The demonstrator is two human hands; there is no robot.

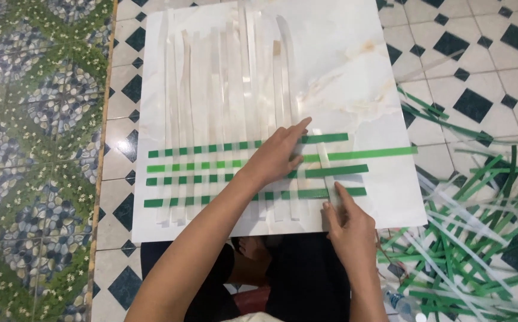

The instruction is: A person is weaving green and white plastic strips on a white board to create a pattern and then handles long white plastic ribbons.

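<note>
Just under the left hand, green strips.

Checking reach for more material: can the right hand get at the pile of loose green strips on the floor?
Probably yes: the right hand rests at the board's near right edge, and the loose green strips lie just beside it, nothing between.

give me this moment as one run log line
left hand: flat on woven strips | right hand: pinching clear strip | green strips: four crosswise | white board: on tiled floor | loose strips: right
</note>
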